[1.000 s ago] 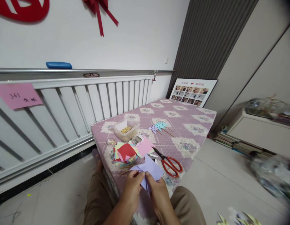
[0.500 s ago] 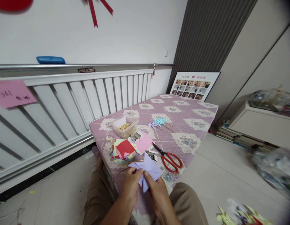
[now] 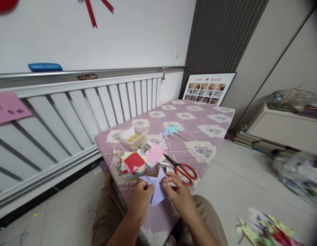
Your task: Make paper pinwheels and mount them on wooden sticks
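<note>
Your left hand (image 3: 143,196) pinches the folded lavender paper (image 3: 157,194) at its left side, thumb on top. Your right hand (image 3: 179,191) meets its right edge, thumb and fingers curled; can't tell whether they grip. Paper sits between both hands, over the near end of the patterned cloth (image 3: 158,221). Just beyond: thin sticks (image 3: 148,175), coloured paper stack (image 3: 134,161) to the left, red-handled scissors (image 3: 176,167) to the right. Farther: clear box (image 3: 136,145) of gold-coloured sticks, small pinwheels (image 3: 173,130) lying flat.
</note>
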Motion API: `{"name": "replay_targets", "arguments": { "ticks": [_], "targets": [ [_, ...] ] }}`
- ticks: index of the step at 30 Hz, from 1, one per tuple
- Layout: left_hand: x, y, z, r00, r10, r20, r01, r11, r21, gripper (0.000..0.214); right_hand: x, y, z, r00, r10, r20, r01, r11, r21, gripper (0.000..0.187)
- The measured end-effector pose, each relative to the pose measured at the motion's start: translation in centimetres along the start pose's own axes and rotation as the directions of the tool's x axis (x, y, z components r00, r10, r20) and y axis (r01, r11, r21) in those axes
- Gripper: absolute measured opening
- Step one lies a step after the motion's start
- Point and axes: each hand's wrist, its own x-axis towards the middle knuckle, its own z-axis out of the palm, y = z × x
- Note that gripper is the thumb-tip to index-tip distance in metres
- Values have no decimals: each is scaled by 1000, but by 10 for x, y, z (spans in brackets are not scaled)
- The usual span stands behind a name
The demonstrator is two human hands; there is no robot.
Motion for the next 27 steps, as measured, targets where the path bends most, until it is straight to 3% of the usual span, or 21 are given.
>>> {"name": "replay_targets", "arguments": {
  "ticks": [9,21,27],
  "targets": [
    [-4,4,1,999,42,27,-45,989,144,19,6,-7,6,997,14,76,-8,997,-74,12],
    [-5,7,2,1000,5,16,-4,1000,-29,18,9,-15,7,995,-44,86,47,998,-34,14],
    [-7,8,1,999,14,33,-12,998,-68,18,11,-19,6,987,-56,148,65,996,-56,17]
  ]
}}
